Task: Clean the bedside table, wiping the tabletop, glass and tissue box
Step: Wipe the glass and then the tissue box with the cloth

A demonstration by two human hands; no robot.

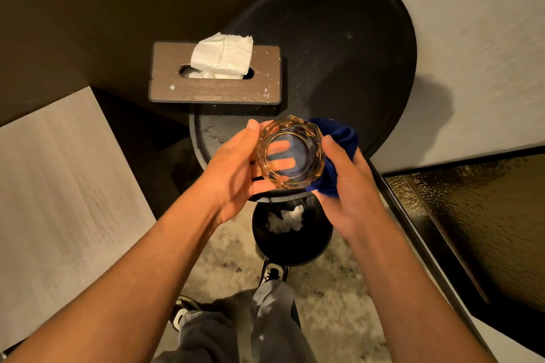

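Note:
My left hand (233, 168) holds an amber cut glass (290, 152) above the near edge of the round black bedside table (339, 47), its mouth facing the camera. My right hand (351, 188) presses a blue cloth (339, 153) against the glass's right side. A wooden-topped tissue box (215, 88) with a white tissue (224, 54) sticking out sits at the table's left edge, with white specks on its lid.
A black waste bin (292, 233) with crumpled white tissue stands on the speckled floor under the table's near edge. A pale bed surface (59, 186) lies to the left, a white wall to the right, a dark glass panel (486, 230) at lower right. My shoes and grey trousers show below.

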